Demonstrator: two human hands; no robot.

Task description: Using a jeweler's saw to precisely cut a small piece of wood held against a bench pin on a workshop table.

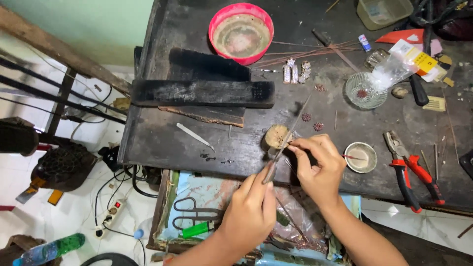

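My left hand (251, 212) grips the handle end of a long thin metal file (290, 133), which slants up and right over the bench's front edge. My right hand (320, 165) pinches a tiny piece at its fingertips against a small round wooden peg (276, 135) on the dark workbench (167, 143). The piece itself is too small to make out. The file passes right by those fingertips.
Red-handled pliers (411, 170) lie right of a small metal dish (361, 157). Tweezers (194, 135), black blocks (202, 91), a pink bowl (240, 32), a glass dish (364, 91) and silver jewellery pieces (295, 71) sit on the bench. An open drawer below holds scissors (194, 212).
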